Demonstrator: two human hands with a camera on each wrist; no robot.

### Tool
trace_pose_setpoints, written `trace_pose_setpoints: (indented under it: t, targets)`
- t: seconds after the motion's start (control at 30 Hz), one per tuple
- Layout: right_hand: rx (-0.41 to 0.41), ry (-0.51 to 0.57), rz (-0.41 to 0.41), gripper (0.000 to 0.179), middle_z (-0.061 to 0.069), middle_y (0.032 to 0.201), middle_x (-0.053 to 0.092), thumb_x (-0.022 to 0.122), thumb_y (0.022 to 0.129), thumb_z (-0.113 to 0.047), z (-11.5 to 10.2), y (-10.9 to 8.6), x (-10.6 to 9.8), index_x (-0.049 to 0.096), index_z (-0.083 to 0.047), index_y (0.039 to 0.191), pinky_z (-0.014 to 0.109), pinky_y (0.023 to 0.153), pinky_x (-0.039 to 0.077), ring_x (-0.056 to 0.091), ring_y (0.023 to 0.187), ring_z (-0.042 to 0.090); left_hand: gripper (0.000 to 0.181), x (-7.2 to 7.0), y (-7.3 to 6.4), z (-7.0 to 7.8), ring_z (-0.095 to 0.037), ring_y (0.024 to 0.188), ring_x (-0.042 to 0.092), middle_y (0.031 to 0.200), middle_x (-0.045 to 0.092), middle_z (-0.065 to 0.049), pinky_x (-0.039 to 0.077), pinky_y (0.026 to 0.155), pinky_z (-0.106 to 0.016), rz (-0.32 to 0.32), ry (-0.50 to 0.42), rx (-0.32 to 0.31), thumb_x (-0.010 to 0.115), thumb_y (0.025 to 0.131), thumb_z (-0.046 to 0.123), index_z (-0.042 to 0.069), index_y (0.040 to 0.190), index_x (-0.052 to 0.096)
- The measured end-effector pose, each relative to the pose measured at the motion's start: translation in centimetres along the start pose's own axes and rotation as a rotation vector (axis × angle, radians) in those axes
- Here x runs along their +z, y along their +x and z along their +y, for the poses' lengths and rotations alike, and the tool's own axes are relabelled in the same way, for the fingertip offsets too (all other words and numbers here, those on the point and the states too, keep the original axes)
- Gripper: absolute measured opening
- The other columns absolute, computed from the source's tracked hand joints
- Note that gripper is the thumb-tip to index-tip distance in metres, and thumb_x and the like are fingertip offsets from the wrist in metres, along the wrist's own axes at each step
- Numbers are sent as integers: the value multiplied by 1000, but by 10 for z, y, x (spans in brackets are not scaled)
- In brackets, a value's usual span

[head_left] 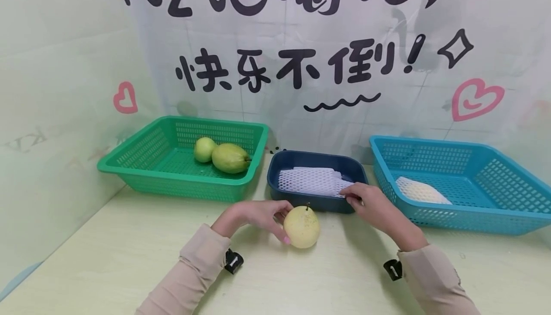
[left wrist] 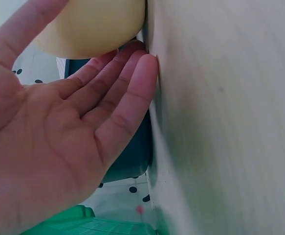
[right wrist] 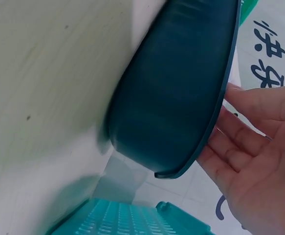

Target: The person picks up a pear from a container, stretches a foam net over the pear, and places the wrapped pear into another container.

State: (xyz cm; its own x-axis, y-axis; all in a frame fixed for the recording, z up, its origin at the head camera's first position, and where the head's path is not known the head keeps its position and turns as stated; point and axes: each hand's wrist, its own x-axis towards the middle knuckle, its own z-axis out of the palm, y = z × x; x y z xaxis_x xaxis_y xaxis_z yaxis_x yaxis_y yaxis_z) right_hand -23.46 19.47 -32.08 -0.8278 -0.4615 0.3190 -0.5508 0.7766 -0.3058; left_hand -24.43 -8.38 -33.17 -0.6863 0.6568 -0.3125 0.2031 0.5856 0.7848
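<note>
"Where's our pear [head_left: 303,227]?"

"On the table [head_left: 267,276] at the navy tray [head_left: 311,202]'s six o'clock, cupped by our left hand [head_left: 261,214]; only the left-wrist view shows that palm."

"Our right hand [head_left: 371,203]?"

"At the tray's four. Head view puts fingertips at foam netting [head_left: 311,181]; right-wrist view hides them behind the rim. Pinching, we can't tell."

Pale table [head_left: 301,281] carries green basket [head_left: 178,161], navy tub [head_left: 310,201], blue basket [head_left: 473,217] and pear [head_left: 302,228].

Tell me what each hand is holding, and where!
Left hand: the pear, by its side. Right hand: at the foam nets' end; can't tell if gripping.
</note>
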Motion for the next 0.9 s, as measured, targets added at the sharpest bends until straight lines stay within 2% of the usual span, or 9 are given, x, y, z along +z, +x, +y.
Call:
trace_pose_setpoints:
  t: [0.1,0.17,0.27,0.37,0.67,0.9]
  targets:
    - [-4,55,40,23,10,98,65,57,87,2,-2,1,2,66,-4,107,39,74,52,60,87,22,59,-1,0,1,-15,109,50,115,54,-2,40,97,-31,-4,-2,-3,78,73,12,7,122,47]
    - [-5,85,48,25,13,106,63,56,89,0,-4,1,3,65,-6,112,45,82,50,59,98,28,59,-1,1,1,-15,109,50,115,54,-2,40,98,-31,-6,-4,-4,78,73,13,7,122,47]
    - [-8,105,29,29,18,121,58,53,92,-5,-9,2,6,61,-8,120,54,93,42,51,116,38,59,-1,1,1,-15,110,50,115,54,-2,40,99,-31,-9,-6,-4,78,73,12,7,122,47]
    - [-8,103,8,32,21,130,52,52,94,-10,-13,2,9,57,-8,126,59,99,35,43,123,42,58,-1,1,1,-15,110,50,115,54,-2,40,99,-31,-10,-10,-11,78,73,12,7,122,47]
    - [-24,88,17,33,24,130,51,54,93,-14,-20,1,15,58,-8,126,61,100,32,42,124,44,58,-1,0,2,-15,110,50,115,55,-2,40,99,-31,-8,-2,-15,78,73,13,8,122,47]
    - [-30,90,69,31,20,123,58,57,91,-11,-21,2,18,61,-5,122,57,98,37,49,119,40,57,0,0,1,-15,110,50,115,55,-2,40,99,-31,-12,-10,-8,77,74,12,7,122,47]
